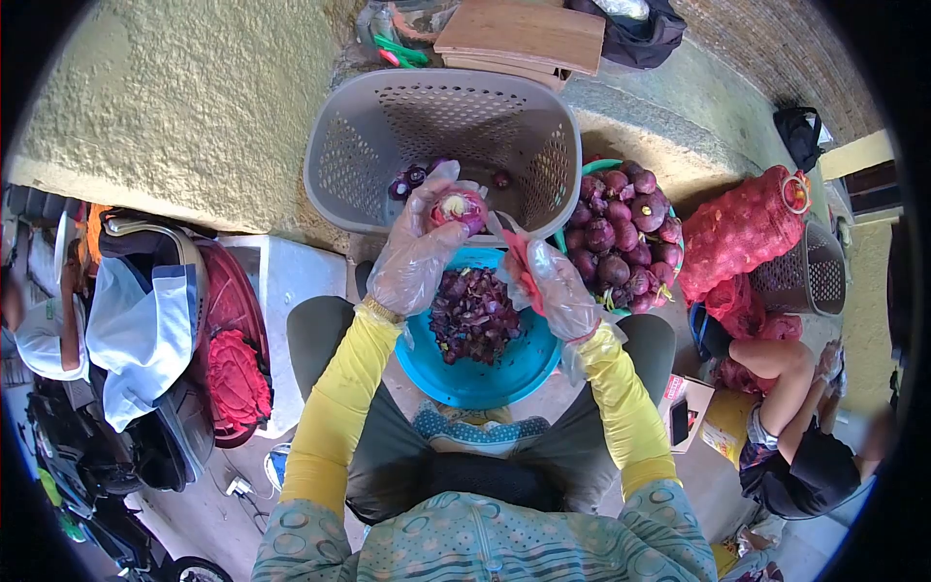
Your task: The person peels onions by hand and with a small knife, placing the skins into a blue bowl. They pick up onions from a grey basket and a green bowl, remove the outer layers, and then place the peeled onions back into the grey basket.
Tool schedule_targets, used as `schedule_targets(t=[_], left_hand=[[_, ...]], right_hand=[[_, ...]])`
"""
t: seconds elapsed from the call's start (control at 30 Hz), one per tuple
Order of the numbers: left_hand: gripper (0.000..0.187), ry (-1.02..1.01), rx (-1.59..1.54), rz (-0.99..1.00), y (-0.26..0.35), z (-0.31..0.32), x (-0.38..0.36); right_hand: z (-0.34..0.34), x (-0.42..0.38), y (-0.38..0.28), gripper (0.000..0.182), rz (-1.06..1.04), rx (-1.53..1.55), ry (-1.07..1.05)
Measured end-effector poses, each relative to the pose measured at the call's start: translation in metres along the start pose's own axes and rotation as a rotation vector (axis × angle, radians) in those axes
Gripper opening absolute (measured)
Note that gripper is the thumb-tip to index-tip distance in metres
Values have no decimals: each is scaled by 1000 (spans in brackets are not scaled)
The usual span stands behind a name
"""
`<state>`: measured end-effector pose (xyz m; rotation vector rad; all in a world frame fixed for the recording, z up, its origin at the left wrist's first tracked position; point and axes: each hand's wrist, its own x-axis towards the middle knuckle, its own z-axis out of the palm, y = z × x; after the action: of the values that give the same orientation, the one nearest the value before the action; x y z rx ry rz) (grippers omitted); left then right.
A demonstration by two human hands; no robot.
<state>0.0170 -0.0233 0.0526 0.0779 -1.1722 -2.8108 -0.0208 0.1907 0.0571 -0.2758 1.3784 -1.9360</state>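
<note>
Onion (456, 209) liable to slip

Left grip (415, 250) clamped on it, past blue basin (529, 364), by grey basket's (456, 116) near rim; right grip (564, 291) closed round red item (524, 267), unclear. Loose glove (400, 276) could shift, dropping onion among peels (475, 315). Pale floor (184, 529) below; rough yellowish wall (194, 97) beyond; another person (805, 466) off right
</note>
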Motion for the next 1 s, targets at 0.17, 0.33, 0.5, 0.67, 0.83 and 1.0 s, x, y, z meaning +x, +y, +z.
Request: schedule_targets(t=[0.17,0.33,0.5,0.67,0.83,1.0], left_hand=[[72,-21,145,2,14,11,-1],[74,-126,235,-28,15,9,0],[72,-94,189,-53,17,10,-3],[72,-100,135,-120,22,11,-3],[70,-125,88,-130,24,15,-4],[69,-145,105,-102,20,13,-3]], right_hand=[[8,-8,-19,65,11,-21,-114],[16,-11,-34,75,112,27,-193],[11,-11,-32,65,128,57,-210],[10,-11,-34,66,126,-9,-201],[13,-11,-34,65,125,-27,-182],[9,-10,-29,62,104,-7,-201]])
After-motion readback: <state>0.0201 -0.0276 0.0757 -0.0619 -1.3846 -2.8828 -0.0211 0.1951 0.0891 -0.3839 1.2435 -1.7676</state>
